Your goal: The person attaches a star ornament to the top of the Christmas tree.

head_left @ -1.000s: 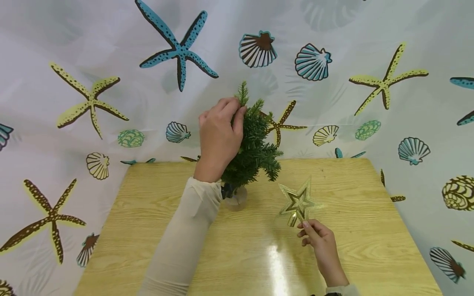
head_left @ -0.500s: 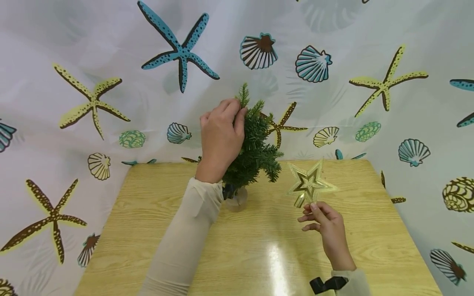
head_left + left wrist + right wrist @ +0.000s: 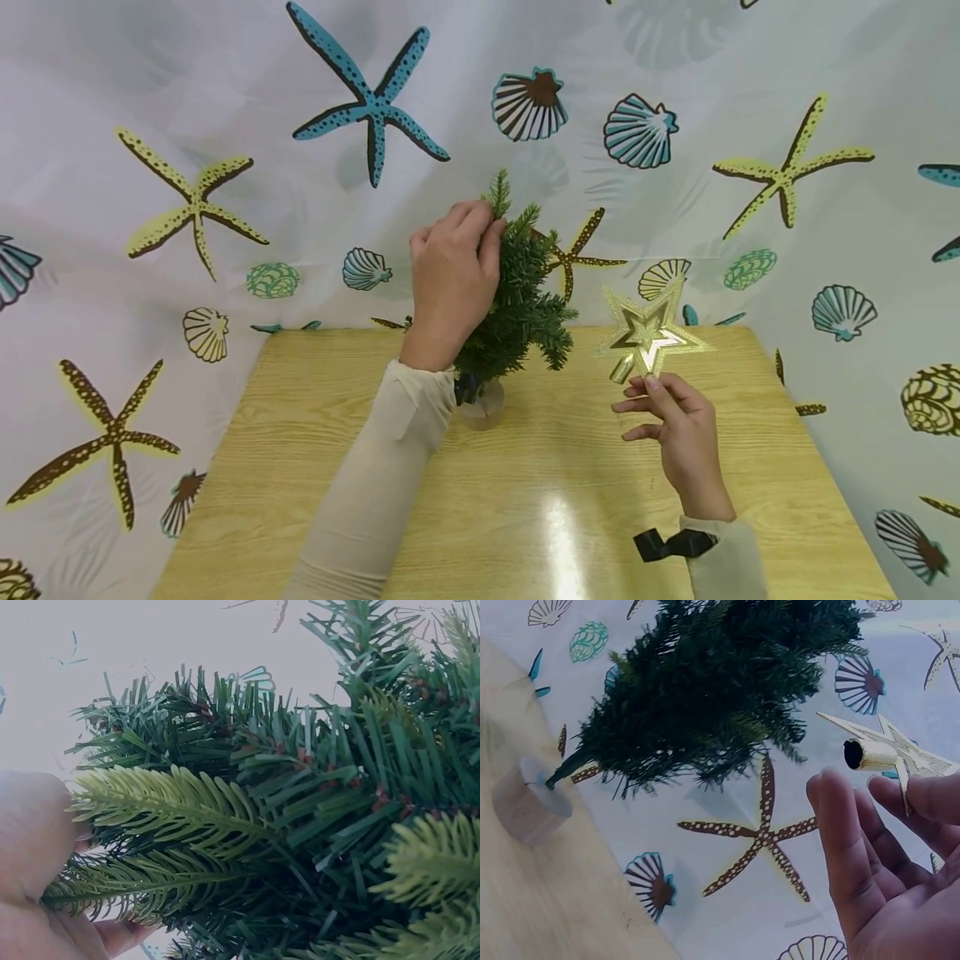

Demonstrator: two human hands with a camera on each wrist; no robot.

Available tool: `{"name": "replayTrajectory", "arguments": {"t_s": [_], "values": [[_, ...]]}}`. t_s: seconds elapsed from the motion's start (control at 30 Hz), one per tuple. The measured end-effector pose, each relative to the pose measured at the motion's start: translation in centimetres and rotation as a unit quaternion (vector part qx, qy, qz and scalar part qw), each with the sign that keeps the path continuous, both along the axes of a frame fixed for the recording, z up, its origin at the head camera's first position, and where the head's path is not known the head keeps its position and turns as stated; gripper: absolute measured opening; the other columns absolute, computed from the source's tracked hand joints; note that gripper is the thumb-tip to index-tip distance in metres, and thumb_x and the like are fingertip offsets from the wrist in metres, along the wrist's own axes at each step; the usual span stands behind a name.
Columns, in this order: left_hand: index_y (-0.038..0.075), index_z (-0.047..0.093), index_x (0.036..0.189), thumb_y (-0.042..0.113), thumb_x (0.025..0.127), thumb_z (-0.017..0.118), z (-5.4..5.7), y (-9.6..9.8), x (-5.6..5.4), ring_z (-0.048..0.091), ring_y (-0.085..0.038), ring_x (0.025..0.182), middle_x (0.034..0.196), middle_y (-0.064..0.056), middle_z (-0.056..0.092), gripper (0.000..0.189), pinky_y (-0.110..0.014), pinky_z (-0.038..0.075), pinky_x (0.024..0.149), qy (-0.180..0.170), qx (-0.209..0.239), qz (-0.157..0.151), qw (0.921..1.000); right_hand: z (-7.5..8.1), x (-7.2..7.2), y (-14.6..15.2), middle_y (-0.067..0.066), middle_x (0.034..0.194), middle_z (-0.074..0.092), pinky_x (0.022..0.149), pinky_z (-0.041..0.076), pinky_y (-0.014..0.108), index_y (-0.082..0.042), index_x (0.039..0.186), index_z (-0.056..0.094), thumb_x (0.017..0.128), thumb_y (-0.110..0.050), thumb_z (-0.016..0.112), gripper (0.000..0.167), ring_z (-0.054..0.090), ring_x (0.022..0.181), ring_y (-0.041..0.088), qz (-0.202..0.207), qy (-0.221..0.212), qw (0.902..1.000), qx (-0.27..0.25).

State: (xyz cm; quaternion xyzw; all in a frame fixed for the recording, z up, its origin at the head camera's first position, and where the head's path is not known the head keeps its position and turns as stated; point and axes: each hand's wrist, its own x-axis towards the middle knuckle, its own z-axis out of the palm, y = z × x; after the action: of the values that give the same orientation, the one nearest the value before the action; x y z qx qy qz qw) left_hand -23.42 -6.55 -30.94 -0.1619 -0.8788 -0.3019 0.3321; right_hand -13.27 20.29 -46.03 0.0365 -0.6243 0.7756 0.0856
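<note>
A small artificial Christmas tree (image 3: 517, 292) stands on a round pale base (image 3: 480, 407) on the table. My left hand (image 3: 453, 279) pinches the tree near its top, the topmost sprig poking out above the fingertips. In the left wrist view, green sprigs (image 3: 172, 806) run between the thumb and fingers of that hand. To the right of the tree, my right hand (image 3: 678, 429) holds a gold star tree topper (image 3: 645, 332) by a lower point, between thumb and index finger. The topper's hollow socket (image 3: 870, 754) faces the tree in the right wrist view; the other fingers are spread.
A wood-grain table (image 3: 570, 467) lies under both hands. Behind and at both sides hangs a white cloth (image 3: 450, 50) printed with starfish and shells. A black strap (image 3: 675, 543) circles the right wrist.
My right hand has risen with the star topper, away from me and slightly to the right. The left hand keeps its pinch on the treetop.
</note>
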Motion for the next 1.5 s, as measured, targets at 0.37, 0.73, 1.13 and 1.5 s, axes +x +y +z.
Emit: {"name": "replayTrajectory", "arguments": {"t_s": [0.37, 0.73, 1.13, 1.5], "values": [[0.012, 0.065, 0.097, 0.026, 0.110, 0.054, 0.0, 0.0, 0.0, 0.067, -0.028, 0.097, 0.123, -0.006, 0.070, 0.023, -0.059, 0.037, 0.102, 0.003, -0.002, 0.000, 1.0000, 3.1, -1.4, -0.6, 0.014, 0.100, 0.070, 0.051, 0.058, 0.036, 0.017, 0.109, 0.063, 0.108, -0.016, 0.057, 0.034, 0.076, 0.082, 0.025, 0.009, 0.049, 0.9985, -0.024], [0.012, 0.066, 0.098, 0.025, 0.110, 0.054, -0.1, -0.1, 0.0, 0.067, -0.027, 0.101, 0.122, -0.006, 0.070, 0.022, -0.057, 0.037, 0.103, 0.002, -0.002, -0.001, 1.0000, 5.1, -2.4, -1.7, 0.014, 0.100, 0.070, 0.049, 0.057, 0.033, 0.015, 0.108, 0.065, 0.108, -0.016, 0.057, 0.032, 0.074, 0.081, 0.024, 0.023, 0.076, 0.9964, -0.029], [0.012, 0.066, 0.096, 0.024, 0.110, 0.054, 0.0, -0.4, 0.1, 0.067, -0.026, 0.099, 0.121, -0.005, 0.071, 0.022, -0.057, 0.038, 0.102, 0.008, 0.003, -0.005, 0.9999, 7.2, -3.1, -2.9, 0.013, 0.094, 0.070, 0.047, 0.054, 0.029, 0.015, 0.107, 0.066, 0.108, -0.013, 0.056, 0.029, 0.073, 0.075, 0.023, 0.032, 0.126, 0.9905, -0.046], [0.012, 0.067, 0.097, 0.024, 0.110, 0.053, -0.1, -0.6, 0.1, 0.068, -0.025, 0.101, 0.123, -0.005, 0.071, 0.023, -0.055, 0.038, 0.104, 0.009, 0.001, -0.003, 1.0000, 8.8, -3.9, -4.1, 0.013, 0.093, 0.070, 0.048, 0.052, 0.029, 0.011, 0.106, 0.068, 0.108, -0.015, 0.058, 0.028, 0.072, 0.074, 0.023, 0.026, 0.140, 0.9878, -0.063]]}}
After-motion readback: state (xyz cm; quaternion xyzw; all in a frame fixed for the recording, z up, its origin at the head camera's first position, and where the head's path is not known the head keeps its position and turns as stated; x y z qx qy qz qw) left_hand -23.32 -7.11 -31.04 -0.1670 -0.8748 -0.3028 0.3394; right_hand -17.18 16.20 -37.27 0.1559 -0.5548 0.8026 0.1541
